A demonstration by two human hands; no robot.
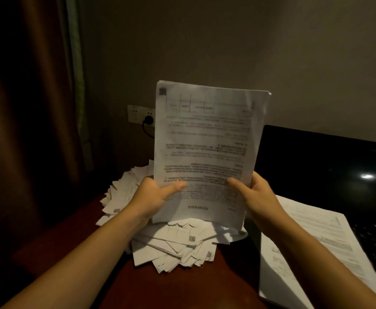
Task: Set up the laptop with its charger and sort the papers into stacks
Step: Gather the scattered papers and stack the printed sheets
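Both hands, the left hand [153, 197] and right hand [257, 195], clamp the lower edges of an upright sheaf of papers [207, 141] just above the messy pile [175, 244] left of the laptop [320, 161]; tapping its bottom edge on the surface [178, 288] should square it before stacking.

There is a single view, from a wide-angle camera worn on the person's head. It looks forward and down over both bare forearms, which enter from the near bottom corners. It sits close to the dark reddish-brown wooden desk [182, 286], whose near edge runs out of frame. The far plain grey-brown wall [227, 41] fills the upper half, so the tilt is moderate. The dark brown curtain [26, 108] bounds the left side and the open black laptop [320, 166] the right. Straight lines bow slightly toward the frame's edges.
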